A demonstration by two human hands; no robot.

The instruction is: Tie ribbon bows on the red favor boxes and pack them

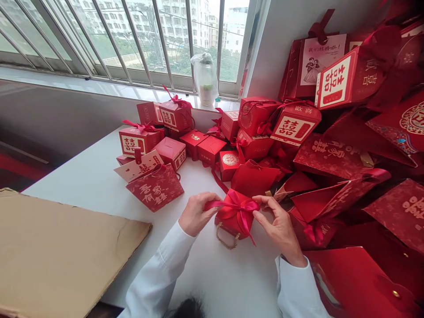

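A small red gift box (pixel 228 221) stands on the white table in front of me, with a twisted rope handle (pixel 227 242) hanging at its near side. Across its top lies a bright pink-red ribbon (pixel 239 204) formed into a bow, one tail hanging down the front. My left hand (pixel 198 212) is closed, pinching a ribbon loop at the box's left. At the right side, my right hand (pixel 276 223) pinches the other loop between thumb and fingers.
A cardboard sheet (pixel 66 251) covers the left front. Red gift boxes (pixel 210 150) sit at the back, and a large heap of red bags and boxes (pixel 344 150) rises on the right. A bagged jar (pixel 206 81) stands on the windowsill.
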